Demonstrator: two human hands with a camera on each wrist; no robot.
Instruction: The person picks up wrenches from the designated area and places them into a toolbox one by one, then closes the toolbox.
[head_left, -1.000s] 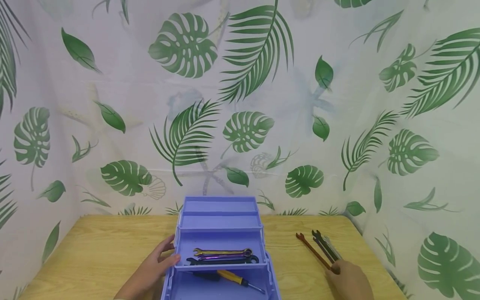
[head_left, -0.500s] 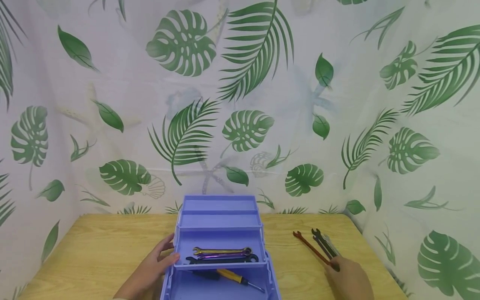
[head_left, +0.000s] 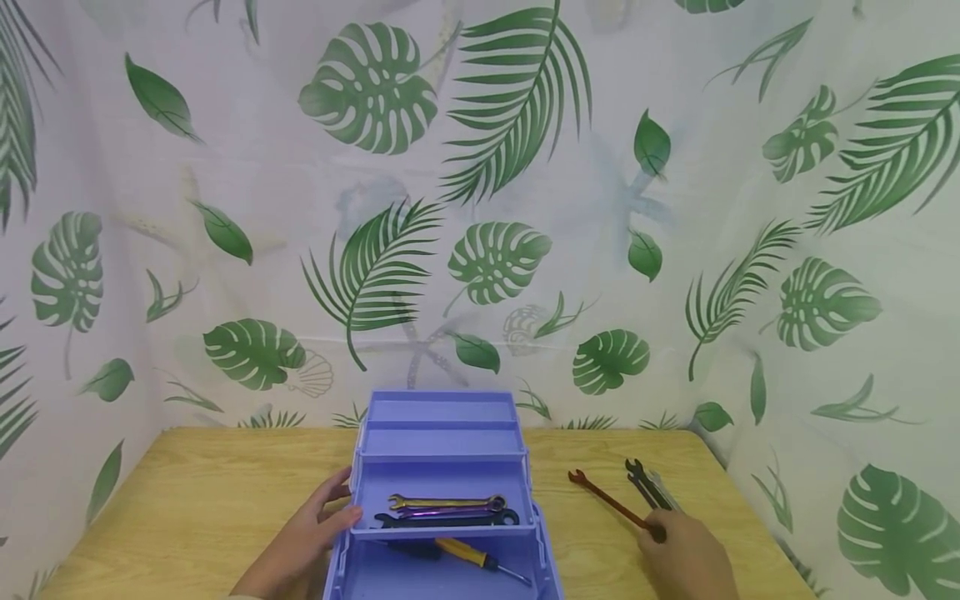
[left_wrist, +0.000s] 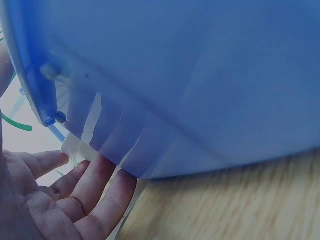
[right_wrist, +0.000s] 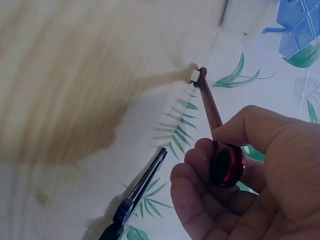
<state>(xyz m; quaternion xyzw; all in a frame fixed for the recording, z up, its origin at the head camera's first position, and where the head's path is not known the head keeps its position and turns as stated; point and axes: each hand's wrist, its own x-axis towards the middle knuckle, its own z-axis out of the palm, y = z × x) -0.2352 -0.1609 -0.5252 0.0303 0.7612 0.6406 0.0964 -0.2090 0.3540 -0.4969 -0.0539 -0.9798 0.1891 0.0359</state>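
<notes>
Red wrench (head_left: 606, 498) first: we find it in the right hand (head_left: 686, 557), whose thumb and fingers pinch its ring end. Its other end points away from the person and towards the box's side. In the right wrist view we see it cast a shadow on the table (head_left: 187, 512); whether its far tip touches the wood, we cannot tell.

Just beside that hand, dark wrenches (head_left: 653, 493) and a silver wrench (head_left: 667, 490) lie on the table, and the hand covers their near ends in the head view.

To the left we see the blue box (head_left: 420, 579), unfolded in tiers. Its tray (head_left: 375, 479) bears a gold wrench (head_left: 442, 504), a purple wrench (head_left: 442, 513) and a black wrench (head_left: 450, 522), laid crosswise. Below, a yellow screwdriver (head_left: 467, 552) lies slantwise beside a dark handle (head_left: 417, 549).

We see the left hand (head_left: 300, 542) unclenched, its fingertips against the box's left side and its thumb at the tray's front corner.

Behind everything, green leaves pattern a pale backdrop (head_left: 525, 250).
</notes>
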